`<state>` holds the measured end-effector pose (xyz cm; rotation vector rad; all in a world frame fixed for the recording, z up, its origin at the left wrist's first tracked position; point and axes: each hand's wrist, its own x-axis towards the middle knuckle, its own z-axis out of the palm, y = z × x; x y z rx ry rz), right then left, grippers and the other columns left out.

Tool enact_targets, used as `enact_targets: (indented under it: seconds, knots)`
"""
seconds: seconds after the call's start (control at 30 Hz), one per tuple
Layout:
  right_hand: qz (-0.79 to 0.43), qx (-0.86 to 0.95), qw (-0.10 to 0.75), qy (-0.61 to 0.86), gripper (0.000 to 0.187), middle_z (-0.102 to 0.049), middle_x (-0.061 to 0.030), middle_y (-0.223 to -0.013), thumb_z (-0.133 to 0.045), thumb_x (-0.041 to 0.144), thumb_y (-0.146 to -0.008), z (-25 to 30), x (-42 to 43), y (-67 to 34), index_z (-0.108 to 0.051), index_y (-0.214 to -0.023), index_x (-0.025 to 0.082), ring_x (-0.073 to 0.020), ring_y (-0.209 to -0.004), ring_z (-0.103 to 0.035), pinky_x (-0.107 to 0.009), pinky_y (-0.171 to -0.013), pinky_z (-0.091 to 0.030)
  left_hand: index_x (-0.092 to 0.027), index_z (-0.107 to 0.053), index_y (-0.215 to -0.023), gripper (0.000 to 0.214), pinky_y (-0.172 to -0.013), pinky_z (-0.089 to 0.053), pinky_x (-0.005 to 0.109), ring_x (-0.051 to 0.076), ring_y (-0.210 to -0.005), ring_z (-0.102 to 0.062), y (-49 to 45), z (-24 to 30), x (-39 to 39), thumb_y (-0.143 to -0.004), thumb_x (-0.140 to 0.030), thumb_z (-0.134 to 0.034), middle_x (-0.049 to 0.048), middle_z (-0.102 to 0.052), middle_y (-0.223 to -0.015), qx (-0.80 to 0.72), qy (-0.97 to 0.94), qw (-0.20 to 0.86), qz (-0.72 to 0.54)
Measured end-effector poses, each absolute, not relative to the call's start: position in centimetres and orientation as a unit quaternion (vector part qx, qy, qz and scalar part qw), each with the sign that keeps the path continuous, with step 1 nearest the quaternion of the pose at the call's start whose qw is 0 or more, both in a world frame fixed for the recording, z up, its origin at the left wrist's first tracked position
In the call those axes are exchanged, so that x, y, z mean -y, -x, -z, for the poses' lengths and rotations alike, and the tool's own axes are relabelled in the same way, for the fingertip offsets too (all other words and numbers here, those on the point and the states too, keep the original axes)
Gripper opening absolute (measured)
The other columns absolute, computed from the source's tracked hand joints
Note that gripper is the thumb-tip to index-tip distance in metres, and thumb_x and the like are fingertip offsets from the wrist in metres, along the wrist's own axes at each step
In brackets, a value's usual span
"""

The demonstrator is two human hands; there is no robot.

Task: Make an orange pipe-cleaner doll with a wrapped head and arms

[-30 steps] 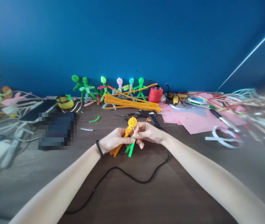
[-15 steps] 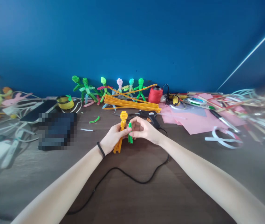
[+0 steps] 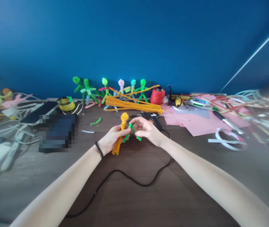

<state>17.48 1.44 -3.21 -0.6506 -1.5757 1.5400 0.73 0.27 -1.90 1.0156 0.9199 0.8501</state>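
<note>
In the head view, the only one, the person's left hand (image 3: 112, 138) has its thumb and fingers closed around the yellow stem figure (image 3: 124, 118), which is held over the near middle of the table (image 3: 162, 201), tilted a little. The right hand (image 3: 149, 132) is just beside it, thumb and fingers drawn narrow on a folded green strip (image 3: 130, 126) that opens downward like an upturned V; whether the left fingers touch its near end too, I can't tell from here. As for progress, I'd call it partly done: the yellow piece has a wound, rounded top and a coiled neck, but its lower stems hang straight and unwrapped, and the green seems not yet joined to it. Set against the finished-looking dolls (image 3: 143, 83) along the wall, it appears to lack wound limbs. Beyond the hands lie a bundle of orange stems (image 3: 134, 105) and a black glue gun (image 3: 156, 120). Compared with half a second ago, the green strip's two legs have spread from nearly side by side, and the yellow top leans slightly farther left; the things behind look unmoved.
</note>
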Motion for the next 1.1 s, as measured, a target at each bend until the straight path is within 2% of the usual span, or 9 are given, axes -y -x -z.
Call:
enact_targets:
  seconds: [0.1,0.2,0.37,0.63,0.77,0.87,0.97,1.03,1.1]
  knots:
    - [-0.605,0.63,0.407,0.266,0.032,-0.051,0.0026,-0.07,-0.054,0.008,-0.064,3.2,-1.7,-17.7,-0.051,-0.094,0.018,-0.0073,-0.054,-0.046,-0.02,-0.045,-0.037,-0.012,-0.058,-0.072,0.012,-0.056,-0.044,0.019,0.006,-0.055,-0.051,-0.5,1.8,-0.3,-0.065,-0.017,-0.065,0.0005,-0.057,-0.068,-0.405,-0.405,0.72,-0.393]
    - [-0.599,0.634,0.406,0.273,0.03,-0.047,0.0044,-0.063,-0.055,0.01,-0.064,3.1,-2.0,-18.1,-0.054,-0.094,0.017,-0.0066,-0.051,-0.043,-0.02,-0.046,-0.035,-0.012,-0.056,-0.069,0.003,-0.059,-0.046,0.019,0.006,-0.056,-0.049,-0.4,1.7,-0.4,-0.07,-0.013,-0.058,0.0004,-0.054,-0.067,-0.375,-0.347,0.756,-0.409]
    - [-0.601,0.642,0.392,0.27,0.029,-0.046,0.0046,-0.06,-0.058,0.013,-0.066,3.1,-2.2,-18.4,-0.056,-0.095,0.016,-0.0069,-0.053,-0.044,-0.02,-0.049,-0.036,-0.011,-0.054,-0.068,0.005,-0.051,-0.042,0.018,0.005,-0.051,-0.042,-0.4,1.8,-0.5,-0.073,-0.01,-0.052,0.0009,-0.049,-0.064,-0.295,-0.297,0.811,-0.409]
    - [-0.623,0.623,0.378,0.283,0.028,-0.051,0.0021,-0.07,-0.062,0.017,-0.065,3.1,-1.7,-18.0,-0.051,-0.09,0.017,-0.0081,-0.06,-0.047,-0.019,-0.047,-0.037,-0.011,-0.054,-0.068,0.004,-0.038,-0.032,0.014,0.003,-0.047,-0.041,-0.4,1.8,-0.4,-0.072,-0.011,-0.057,0.001,-0.05,-0.064,-0.313,-0.322,0.805,-0.387]
    - [-0.609,0.627,0.379,0.304,0.02,-0.051,0.0027,-0.064,-0.062,0.025,-0.068,2.9,-1.7,-18.1,-0.051,-0.081,0.015,-0.0063,-0.05,-0.045,-0.018,-0.042,-0.035,-0.012,-0.055,-0.072,0.006,-0.039,-0.035,0.014,0.005,-0.045,-0.045,-0.4,2.0,-0.4,-0.069,-0.011,-0.06,-0.0005,-0.051,-0.055,-0.358,-0.36,0.775,-0.376]
    - [-0.578,0.644,0.364,0.344,0.019,-0.051,0.0031,-0.058,-0.062,0.028,-0.068,2.7,-1.9,-18.2,-0.051,-0.076,0.015,-0.0062,-0.045,-0.044,-0.018,-0.039,-0.033,-0.011,-0.057,-0.075,0.009,-0.053,-0.046,0.02,0.009,-0.057,-0.055,-0.8,2.2,-0.4,-0.068,-0.015,-0.063,0.0024,-0.058,-0.064,-0.381,-0.396,0.73,-0.406]
    - [-0.528,0.664,0.355,0.393,0.016,-0.052,0.0033,-0.057,-0.061,0.024,-0.067,2.5,-2.0,-18.4,-0.051,-0.076,0.015,-0.0071,-0.045,-0.046,-0.019,-0.04,-0.035,-0.012,-0.06,-0.077,0.013,-0.068,-0.047,0.023,0.012,-0.071,-0.057,-1.2,2.5,-0.5,-0.068,-0.021,-0.064,0.0028,-0.061,-0.074,-0.392,-0.436,0.651,-0.483]
    - [-0.497,0.68,0.349,0.411,0.015,-0.052,0.003,-0.057,-0.06,0.023,-0.067,2.6,-2.0,-18.4,-0.052,-0.076,0.015,-0.0077,-0.046,-0.048,-0.02,-0.043,-0.037,-0.012,-0.061,-0.076,0.015,-0.068,-0.045,0.02,0.01,-0.073,-0.056,-1.1,2.7,-0.6,-0.066,-0.023,-0.065,0.0016,-0.061,-0.076,-0.412,-0.455,0.581,-0.535]
    - [-0.456,0.707,0.335,0.424,0.013,-0.053,0.0028,-0.058,-0.059,0.022,-0.068,2.9,-2.0,-18.4,-0.053,-0.077,0.015,-0.0082,-0.048,-0.049,-0.021,-0.046,-0.038,-0.012,-0.06,-0.075,0.016,-0.06,-0.044,0.017,0.008,-0.064,-0.056,-1.0,2.7,-0.8,-0.067,-0.026,-0.064,-0.0003,-0.06,-0.069,-0.423,-0.449,0.542,-0.57]
